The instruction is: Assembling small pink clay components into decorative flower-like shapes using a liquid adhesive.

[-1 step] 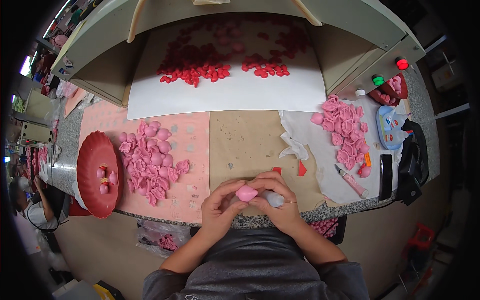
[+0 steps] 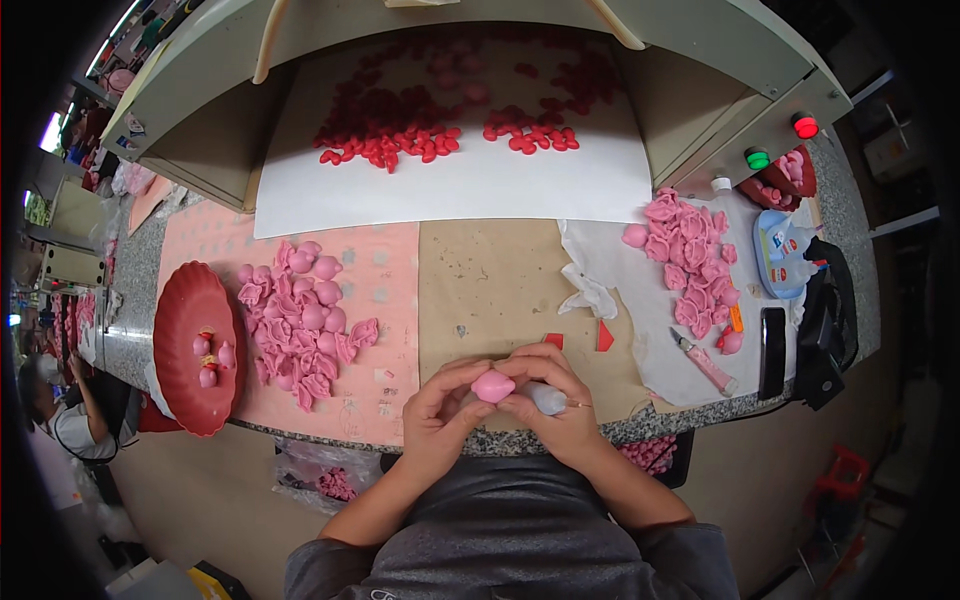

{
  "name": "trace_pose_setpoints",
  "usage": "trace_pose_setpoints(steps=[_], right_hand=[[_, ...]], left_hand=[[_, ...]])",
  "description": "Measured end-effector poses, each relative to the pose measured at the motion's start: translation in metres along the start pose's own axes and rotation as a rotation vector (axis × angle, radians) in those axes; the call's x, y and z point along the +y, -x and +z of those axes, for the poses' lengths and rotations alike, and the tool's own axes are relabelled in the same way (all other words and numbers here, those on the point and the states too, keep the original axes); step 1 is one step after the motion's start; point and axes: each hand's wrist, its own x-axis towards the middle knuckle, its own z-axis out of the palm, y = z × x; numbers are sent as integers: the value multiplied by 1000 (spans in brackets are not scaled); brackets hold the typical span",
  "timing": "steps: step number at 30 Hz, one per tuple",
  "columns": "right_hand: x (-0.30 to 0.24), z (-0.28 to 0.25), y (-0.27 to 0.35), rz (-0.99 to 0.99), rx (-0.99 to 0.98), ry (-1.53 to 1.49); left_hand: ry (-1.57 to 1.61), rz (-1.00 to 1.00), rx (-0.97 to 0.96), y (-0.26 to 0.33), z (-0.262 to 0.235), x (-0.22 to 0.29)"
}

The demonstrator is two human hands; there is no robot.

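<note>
Both my hands meet at the front edge of the table around a glossy pink rounded piece (image 2: 493,387) with pointed ends. My left hand (image 2: 434,408) grips its left side with thumb and fingers. On the other side, the fingertips of my right hand (image 2: 572,425) press on the same piece. A translucent whitish object, perhaps a small squeeze bottle (image 2: 546,398), is tucked in my right hand, partly hidden by the fingers. Left of my hands lies a pile of pink ruffled and rounded pieces (image 2: 300,330).
A red scalloped dish (image 2: 172,350) holding a few pink pieces stands far left. Right are more pink ruffled pieces (image 2: 690,250), a tube (image 2: 710,368), a phone (image 2: 772,353) and a blue container (image 2: 775,255). Red pieces (image 2: 400,140) lie under the hooded grey box (image 2: 700,110).
</note>
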Motion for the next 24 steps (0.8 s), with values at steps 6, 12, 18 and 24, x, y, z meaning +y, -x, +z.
trace_pose_setpoints(steps=[6,12,18,24], right_hand=[[-3,0,-3,-10,-44,31],[-4,1,-2,-67,-32,6],[-9,9,-3,64,70,-84],[-4,-6,0,-62,21,84]], left_hand=[[-19,89,-64,-3,-8,-6],[13,53,-41,-1,-3,-1],[146,78,-20,-4,-4,-16],[140,-163,-97,-2,3,3]])
